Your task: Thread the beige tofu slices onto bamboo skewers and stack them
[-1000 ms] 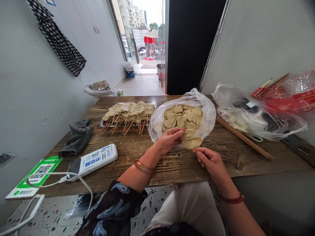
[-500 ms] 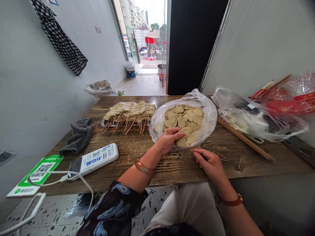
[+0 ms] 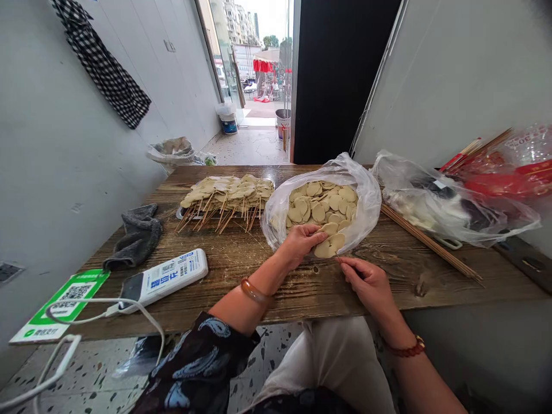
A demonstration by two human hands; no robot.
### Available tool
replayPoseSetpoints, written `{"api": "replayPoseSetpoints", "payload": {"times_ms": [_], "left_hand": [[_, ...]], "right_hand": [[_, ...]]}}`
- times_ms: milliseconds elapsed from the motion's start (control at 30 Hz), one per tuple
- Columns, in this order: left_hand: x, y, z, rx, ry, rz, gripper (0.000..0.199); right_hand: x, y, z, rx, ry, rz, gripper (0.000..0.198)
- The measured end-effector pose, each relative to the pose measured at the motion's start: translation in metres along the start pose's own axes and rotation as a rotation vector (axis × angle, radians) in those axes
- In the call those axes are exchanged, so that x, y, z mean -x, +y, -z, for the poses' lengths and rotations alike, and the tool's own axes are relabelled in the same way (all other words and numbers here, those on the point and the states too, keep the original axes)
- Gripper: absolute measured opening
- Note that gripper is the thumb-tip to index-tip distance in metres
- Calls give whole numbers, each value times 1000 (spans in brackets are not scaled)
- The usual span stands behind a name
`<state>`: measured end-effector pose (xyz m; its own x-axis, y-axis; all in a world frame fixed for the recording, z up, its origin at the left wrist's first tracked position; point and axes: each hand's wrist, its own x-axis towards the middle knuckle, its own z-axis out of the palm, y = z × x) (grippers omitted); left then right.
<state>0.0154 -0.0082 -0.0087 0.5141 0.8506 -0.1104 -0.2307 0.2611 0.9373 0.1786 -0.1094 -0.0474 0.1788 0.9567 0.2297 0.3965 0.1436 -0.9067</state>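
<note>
Wooden tabletop (image 3: 297,296) below, the nearest slice (image 3: 326,248) now looks creased.

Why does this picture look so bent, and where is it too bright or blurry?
In the head view, the walls slant, probably from a wide lens; in that head view, the sky outside is washed out and the table shines near its far edge; also in the head view, the red plastic looks soft, while the left hand and right hand seem fairly sharp.

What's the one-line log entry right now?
left hand: gripping round slices; right hand: pinching skewer at slices; bag: open, holding more slices; filled skewers: on tray left of bag; bare skewers: right of bag
</note>
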Motion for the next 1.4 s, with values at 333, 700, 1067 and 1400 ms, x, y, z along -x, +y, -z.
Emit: {"api": "replayPoseSetpoints", "payload": {"times_ms": [333, 700, 1067, 1400], "left_hand": [[0, 1, -4, -97, -55, -14, 44], [-19, 10, 41, -575, 330, -328, 24], [-20, 1, 43, -1415, 6, -428, 24], [-22, 1, 36, -1157, 137, -435, 18]], "right_hand": [[-2, -1, -1, -31, 34, -15, 27], [1, 11, -1, -380, 322, -185, 37], [-1, 11, -1, -335, 278, -178, 37], [-1, 11, 0, -315, 215, -177, 35]]}}
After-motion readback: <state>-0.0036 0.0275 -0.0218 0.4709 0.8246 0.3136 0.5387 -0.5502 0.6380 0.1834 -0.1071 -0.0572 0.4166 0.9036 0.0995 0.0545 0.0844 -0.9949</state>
